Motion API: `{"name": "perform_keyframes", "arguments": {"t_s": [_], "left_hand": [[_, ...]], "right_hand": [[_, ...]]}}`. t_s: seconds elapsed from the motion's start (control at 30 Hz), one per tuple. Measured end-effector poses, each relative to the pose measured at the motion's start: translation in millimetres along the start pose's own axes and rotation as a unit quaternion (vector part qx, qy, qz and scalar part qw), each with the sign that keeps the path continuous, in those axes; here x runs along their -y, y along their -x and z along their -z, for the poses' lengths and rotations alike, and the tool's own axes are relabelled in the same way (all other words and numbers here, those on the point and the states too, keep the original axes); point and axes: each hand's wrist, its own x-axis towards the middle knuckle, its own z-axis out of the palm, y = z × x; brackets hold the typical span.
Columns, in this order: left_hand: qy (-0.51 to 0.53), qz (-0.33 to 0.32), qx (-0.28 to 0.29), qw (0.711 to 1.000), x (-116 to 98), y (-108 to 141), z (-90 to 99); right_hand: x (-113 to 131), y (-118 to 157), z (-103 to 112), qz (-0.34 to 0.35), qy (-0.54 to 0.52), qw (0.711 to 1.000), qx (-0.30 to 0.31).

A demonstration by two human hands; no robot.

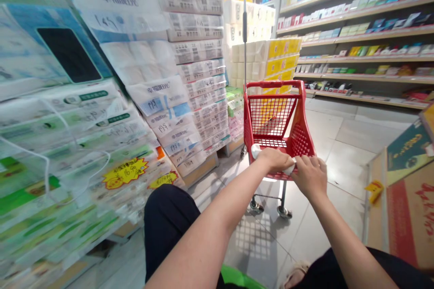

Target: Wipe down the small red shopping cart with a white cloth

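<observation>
A small red plastic shopping cart [307, 122] with lattice sides stands in front of me on metal legs and casters. My left hand [275, 160] is closed around a crumpled white cloth or tissue [256, 150], pressed against the cart's near rim. Some of the white material shows on both sides of that hand. Just to the right, my right hand [311, 175] has its fingers curled over the cart's near right corner. Both hands lie close together, and their fingertips are partly hidden.
Stacked paper-goods packs [200, 49] line the left, with a dark-screened phone [69, 54] and a white cable [47, 176] on them. Yellow-and-white packs [281, 61] stand behind the cart. Stocked shelves [359, 31] fill the back right. Cardboard boxes [410, 207] border the right side.
</observation>
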Motion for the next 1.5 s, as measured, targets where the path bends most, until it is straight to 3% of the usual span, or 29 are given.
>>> {"name": "perform_keyframes", "arguments": {"t_s": [0.33,0.4,0.53,0.63,0.8,0.97,1.1,1.23,1.5], "left_hand": [[-0.029,-0.067,0.034,0.997,14,-21,5.6],[-0.046,-0.063,-0.012,0.997,10,-18,-1.4],[-0.079,-0.001,-0.163,0.984,-3,-3,-25.9],[-0.109,-0.022,-0.209,0.972,-2,14,-39.5],[-0.145,-0.103,-0.196,0.964,36,45,-39.8],[-0.128,-0.117,-0.191,0.966,79,66,-30.6],[-0.097,-0.081,-0.166,0.978,93,66,-26.8],[-0.060,0.009,-0.131,0.990,95,58,-24.4],[-0.061,0.138,-0.121,0.981,98,44,-25.9]], "right_hand": [[7,-6,-6,-0.019,0.029,0.999,0.017],[6,-7,-6,-0.020,0.031,0.999,0.018],[2,-6,-6,-0.025,0.034,0.999,0.015],[0,-5,-7,-0.022,0.037,0.999,0.013],[-1,-4,-12,-0.029,0.023,0.999,0.021],[0,-4,-14,-0.028,0.006,1.000,0.013],[1,-6,-14,-0.006,-0.007,1.000,0.003],[9,-9,-12,0.029,-0.022,0.999,-0.010],[39,-8,0,0.074,-0.085,0.993,-0.028]]}}
